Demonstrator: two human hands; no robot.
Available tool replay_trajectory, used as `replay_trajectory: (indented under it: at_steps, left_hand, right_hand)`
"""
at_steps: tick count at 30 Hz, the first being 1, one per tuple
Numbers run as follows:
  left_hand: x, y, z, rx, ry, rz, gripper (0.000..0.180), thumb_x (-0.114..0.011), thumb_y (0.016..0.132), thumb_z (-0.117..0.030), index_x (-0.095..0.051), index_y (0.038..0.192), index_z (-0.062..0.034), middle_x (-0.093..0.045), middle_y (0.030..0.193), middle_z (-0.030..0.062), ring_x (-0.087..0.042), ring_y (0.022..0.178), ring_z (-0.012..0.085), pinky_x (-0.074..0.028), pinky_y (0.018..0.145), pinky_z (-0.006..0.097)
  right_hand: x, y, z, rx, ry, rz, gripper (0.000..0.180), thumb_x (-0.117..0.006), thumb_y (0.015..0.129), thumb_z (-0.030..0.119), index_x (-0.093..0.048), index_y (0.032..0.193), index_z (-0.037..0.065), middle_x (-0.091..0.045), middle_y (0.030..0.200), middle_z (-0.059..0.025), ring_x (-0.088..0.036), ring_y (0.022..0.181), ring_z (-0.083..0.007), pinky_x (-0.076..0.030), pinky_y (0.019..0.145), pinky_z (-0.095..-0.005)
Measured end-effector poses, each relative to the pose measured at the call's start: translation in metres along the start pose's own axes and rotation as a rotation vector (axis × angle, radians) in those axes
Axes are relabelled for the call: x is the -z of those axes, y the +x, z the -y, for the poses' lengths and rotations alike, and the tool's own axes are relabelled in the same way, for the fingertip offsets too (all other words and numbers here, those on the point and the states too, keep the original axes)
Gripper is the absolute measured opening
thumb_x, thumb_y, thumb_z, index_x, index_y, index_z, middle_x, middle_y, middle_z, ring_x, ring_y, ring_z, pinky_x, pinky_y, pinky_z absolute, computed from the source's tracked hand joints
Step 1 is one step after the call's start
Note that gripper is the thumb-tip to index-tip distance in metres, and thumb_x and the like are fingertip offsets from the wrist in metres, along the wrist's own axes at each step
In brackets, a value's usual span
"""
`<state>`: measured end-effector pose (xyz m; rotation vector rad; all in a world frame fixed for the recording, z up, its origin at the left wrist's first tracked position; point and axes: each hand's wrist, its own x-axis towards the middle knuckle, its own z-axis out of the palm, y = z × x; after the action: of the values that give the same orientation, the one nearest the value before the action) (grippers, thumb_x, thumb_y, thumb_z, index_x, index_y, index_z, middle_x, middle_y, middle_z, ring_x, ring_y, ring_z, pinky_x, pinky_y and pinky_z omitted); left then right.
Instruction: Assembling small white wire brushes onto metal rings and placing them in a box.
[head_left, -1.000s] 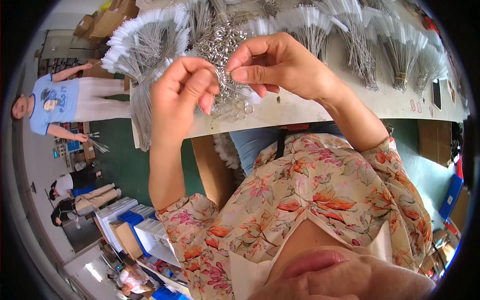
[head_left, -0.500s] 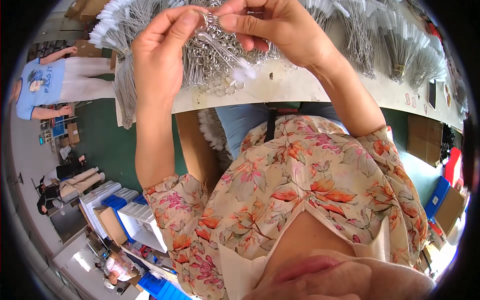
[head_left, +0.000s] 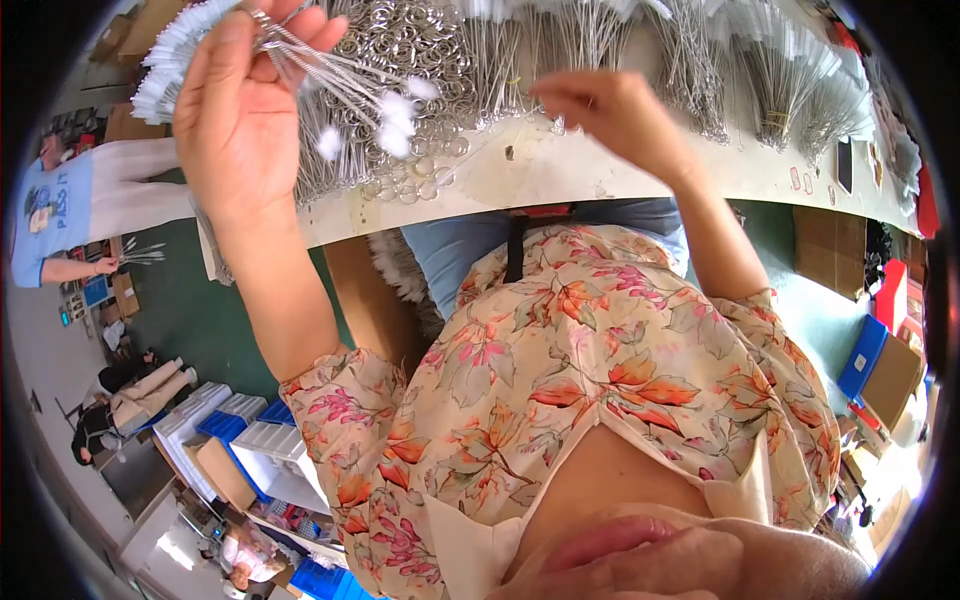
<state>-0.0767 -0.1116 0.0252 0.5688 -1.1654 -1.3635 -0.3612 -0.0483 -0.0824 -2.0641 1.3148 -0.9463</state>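
Note:
Several thin wire brushes [head_left: 345, 75] with twisted metal stems and white tips are held in my left hand [head_left: 240, 140], raised at the upper left over the worktable. Its fingers are bent round the stem ends, and the tips fan out to the right. My right hand [head_left: 620, 115] hovers over the table's near part, apart from the left. Motion blurs its fingers, so whether they hold anything cannot be made out. Between the hands lies a heap of metal split rings [head_left: 410, 50]. Loose clear rings [head_left: 410, 185] lie at the table's near edge.
Bunches of wire brushes [head_left: 690, 80] line the pale worktable [head_left: 550, 165] to the right, with more white-tipped ones [head_left: 165, 80] at the far left. A dark phone-like slab [head_left: 845, 165] lies at the right. A person in a blue shirt [head_left: 50, 210] stands at the left, holding similar brushes.
My hands were together at the rings and stems; now they are apart. The left has moved left with the brushes, and the right has swung right and lower.

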Motion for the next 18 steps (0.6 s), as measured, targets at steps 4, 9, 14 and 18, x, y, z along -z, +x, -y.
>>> replay_trajectory:
  at_steps: [4,9,14,18]
  left_hand:
    - [0.006,-0.009,-0.022,-0.050,0.050,-0.004,0.023,-0.046,0.092,-0.013,-0.056,0.104,0.0046,-0.059,0.106,0.0193,-0.061,0.091,0.0217,-0.043,0.092,0.053]
    - [-0.012,-0.015,-0.009,-0.044,-0.067,0.066,0.020,-0.050,0.091,-0.011,-0.059,0.097,0.0055,-0.062,0.094,0.0199,-0.064,0.084,0.0271,-0.053,0.078,0.045]
    - [-0.011,-0.034,-0.019,-0.112,0.065,-0.010,0.019,-0.050,0.090,-0.011,-0.059,0.097,0.0053,-0.062,0.096,0.0186,-0.063,0.082,0.0263,-0.053,0.077,0.043]
    - [-0.014,-0.038,-0.021,-0.193,0.127,-0.014,0.020,-0.048,0.091,-0.012,-0.058,0.098,0.0044,-0.062,0.099,0.0177,-0.062,0.086,0.0264,-0.048,0.085,0.047]
  right_hand:
    - [-0.048,-0.010,-0.006,-0.039,-0.437,0.062,0.020,-0.057,0.083,0.017,-0.063,0.101,0.013,-0.065,0.074,-0.0116,-0.063,0.063,-0.0267,-0.051,0.055,-0.0351]
    - [-0.062,-0.012,-0.037,-0.088,-0.586,-0.027,0.007,-0.055,0.078,0.013,-0.053,0.081,0.008,-0.061,0.069,-0.0118,-0.061,0.058,-0.0302,-0.048,0.050,-0.0412]
    - [-0.038,-0.020,0.003,-0.027,-0.315,-0.197,0.013,-0.059,0.076,0.011,-0.060,0.088,0.007,-0.061,0.074,-0.0092,-0.060,0.059,-0.0298,-0.049,0.052,-0.0369]
    - [0.000,0.003,0.047,0.219,-0.219,-0.406,0.020,-0.054,0.076,-0.004,-0.060,0.093,0.006,-0.061,0.078,-0.0073,-0.060,0.061,-0.0272,-0.049,0.054,-0.0328]
